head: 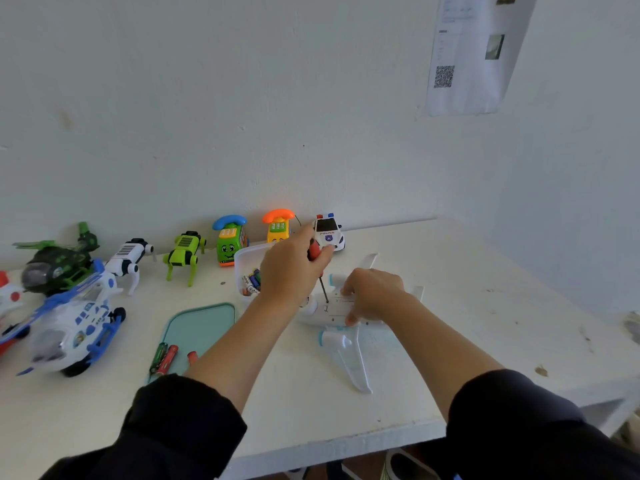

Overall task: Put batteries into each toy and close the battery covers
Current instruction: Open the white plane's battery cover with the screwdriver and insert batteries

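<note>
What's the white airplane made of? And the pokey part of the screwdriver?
The airplane looks like smooth, slightly glossy white plastic with pale teal trim, its moulded wings showing soft shine. The screwdriver has a thin dark shaft, probably metal; its red handle looks like plastic, though it is mostly hidden in the left hand.

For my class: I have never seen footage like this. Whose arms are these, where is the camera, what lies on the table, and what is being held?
There is one picture, from a camera worn on a person's head, looking down at their own two hands. The left hand grips a red-handled screwdriver, its tip on the underside of a white toy aeroplane. The right hand holds the aeroplane steady on the white table. Nearby are a clear tub of batteries, a pale green tray with more screwdrivers, and other toys along the wall.
</note>
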A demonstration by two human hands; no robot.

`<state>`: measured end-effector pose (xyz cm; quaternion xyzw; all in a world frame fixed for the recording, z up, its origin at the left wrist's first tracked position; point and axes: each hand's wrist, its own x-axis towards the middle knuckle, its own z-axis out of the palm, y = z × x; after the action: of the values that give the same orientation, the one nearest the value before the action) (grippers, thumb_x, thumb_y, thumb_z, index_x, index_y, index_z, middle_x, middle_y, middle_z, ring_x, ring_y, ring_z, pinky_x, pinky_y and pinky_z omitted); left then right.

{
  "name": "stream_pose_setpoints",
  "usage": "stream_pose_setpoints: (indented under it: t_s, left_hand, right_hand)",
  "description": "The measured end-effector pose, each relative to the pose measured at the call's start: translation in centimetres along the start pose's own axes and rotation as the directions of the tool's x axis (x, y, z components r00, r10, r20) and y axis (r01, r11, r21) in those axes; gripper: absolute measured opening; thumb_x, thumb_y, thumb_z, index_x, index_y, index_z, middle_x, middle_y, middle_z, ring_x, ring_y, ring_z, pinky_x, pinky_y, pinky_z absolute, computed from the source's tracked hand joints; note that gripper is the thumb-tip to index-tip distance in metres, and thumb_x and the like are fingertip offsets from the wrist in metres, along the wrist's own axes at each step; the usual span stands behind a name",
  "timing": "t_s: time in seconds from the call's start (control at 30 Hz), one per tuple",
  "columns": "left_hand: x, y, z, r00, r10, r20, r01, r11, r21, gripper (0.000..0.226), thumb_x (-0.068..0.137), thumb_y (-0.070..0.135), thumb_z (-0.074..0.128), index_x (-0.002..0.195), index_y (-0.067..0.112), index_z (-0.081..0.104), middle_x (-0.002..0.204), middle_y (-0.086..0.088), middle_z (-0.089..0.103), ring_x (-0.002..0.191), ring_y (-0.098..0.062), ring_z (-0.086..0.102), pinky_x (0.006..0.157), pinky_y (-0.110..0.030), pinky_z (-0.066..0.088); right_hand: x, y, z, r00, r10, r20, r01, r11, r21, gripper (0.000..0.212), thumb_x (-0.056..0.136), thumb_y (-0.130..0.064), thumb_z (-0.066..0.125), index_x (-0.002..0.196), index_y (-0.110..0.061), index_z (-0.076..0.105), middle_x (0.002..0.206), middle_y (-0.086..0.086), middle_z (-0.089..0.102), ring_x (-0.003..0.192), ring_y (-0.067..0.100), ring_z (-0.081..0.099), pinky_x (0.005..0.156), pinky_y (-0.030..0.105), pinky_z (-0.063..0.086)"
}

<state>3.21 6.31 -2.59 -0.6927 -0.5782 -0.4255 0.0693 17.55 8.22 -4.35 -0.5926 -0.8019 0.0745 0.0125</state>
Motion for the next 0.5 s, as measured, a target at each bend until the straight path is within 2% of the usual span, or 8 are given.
stream_pose_setpoints:
  t_s: [0.03,0.1,0.17,0.23,0.3,0.33,0.4,0.5]
  left_hand:
    - [-0.14,-0.06,0.24,0.999,-0.032,-0.035,0.034,0.998,0.049,0.032,0.089,0.041,0.053,0.073,0.019,0.036,0.059,0.004,0.054,0.06,-0.023,0.056,0.051,-0.028,0.034]
    - [-0.03,-0.1,0.48,0.996,-0.085,-0.021,0.087,0.992,0.093,0.035,0.09,0.052,0.033,0.076,0.02,0.037,0.073,0.0,0.062,0.067,-0.023,0.058,0.054,-0.03,0.037]
    - [0.33,-0.13,0.49,0.995,-0.094,0.031,0.094,0.996,0.002,0.035,0.092,0.046,0.023,0.081,0.018,0.04,0.088,-0.005,0.06,0.076,-0.023,0.056,0.062,-0.035,0.042]
    - [0.66,-0.2,0.22,0.994,-0.051,0.093,0.071,0.973,-0.221,0.024,0.097,0.028,0.031,0.083,0.014,0.046,0.086,-0.009,0.057,0.078,-0.023,0.053,0.069,-0.034,0.043]
    - [0.76,-0.27,-0.05,0.985,-0.037,0.166,0.107,0.891,-0.441,0.015,0.098,0.012,0.038,0.096,0.014,0.053,0.078,-0.005,0.057,0.075,-0.021,0.059,0.063,-0.022,0.044]
    - [0.61,-0.16,-0.18,0.979,-0.03,0.204,0.133,0.848,-0.513,0.018,0.098,0.008,0.04,0.107,0.014,0.055,0.078,-0.003,0.059,0.074,-0.016,0.063,0.061,-0.02,0.046]
    - [0.35,-0.12,-0.23,0.981,0.0,0.194,0.104,0.844,-0.527,0.027,0.097,0.006,0.044,0.121,0.014,0.055,0.08,0.001,0.059,0.07,-0.003,0.063,0.061,-0.021,0.052]
    - [0.42,-0.45,-0.4,0.992,0.051,0.117,-0.005,0.932,-0.363,0.021,0.095,0.014,0.051,0.113,0.018,0.062,0.067,0.005,0.06,0.059,-0.005,0.062,0.064,-0.029,0.054]
  right_hand:
    - [-0.05,0.01,0.0,1.0,-0.002,0.002,0.002,1.0,0.001,0.059,0.07,-0.036,0.08,0.124,-0.026,0.058,0.107,-0.002,0.062,0.096,0.02,0.057,0.081,0.031,0.045]
    - [-0.1,0.07,0.0,1.0,-0.008,0.002,0.008,1.0,0.003,0.058,0.071,-0.036,0.08,0.124,-0.025,0.059,0.106,-0.002,0.063,0.095,0.019,0.057,0.079,0.03,0.044]
    - [-0.13,0.07,-0.01,1.0,-0.009,0.001,0.009,1.0,0.005,0.058,0.071,-0.036,0.08,0.124,-0.025,0.059,0.106,-0.003,0.063,0.095,0.019,0.057,0.079,0.029,0.045]
    - [-0.09,-0.03,0.05,1.0,-0.009,0.006,0.009,1.0,0.003,0.059,0.071,-0.037,0.079,0.125,-0.025,0.058,0.107,-0.003,0.063,0.095,0.018,0.057,0.081,0.03,0.046]
    - [-0.06,-0.07,0.06,1.0,-0.007,0.012,0.006,1.0,0.003,0.059,0.072,-0.038,0.079,0.125,-0.025,0.058,0.108,-0.003,0.062,0.094,0.018,0.056,0.079,0.029,0.045]
    - [-0.09,-0.05,0.01,1.0,-0.007,0.012,0.007,1.0,0.0,0.058,0.072,-0.038,0.079,0.124,-0.024,0.059,0.107,-0.003,0.063,0.093,0.017,0.056,0.078,0.028,0.045]
    - [-0.14,-0.05,-0.11,1.0,-0.01,0.007,0.01,1.0,-0.005,0.057,0.071,-0.038,0.079,0.123,-0.025,0.059,0.106,-0.003,0.063,0.093,0.018,0.057,0.076,0.028,0.044]
    - [-0.29,-0.06,-0.1,1.0,-0.006,0.004,0.006,1.0,-0.009,0.058,0.071,-0.037,0.079,0.124,-0.026,0.058,0.107,-0.002,0.062,0.096,0.019,0.057,0.074,0.028,0.041]
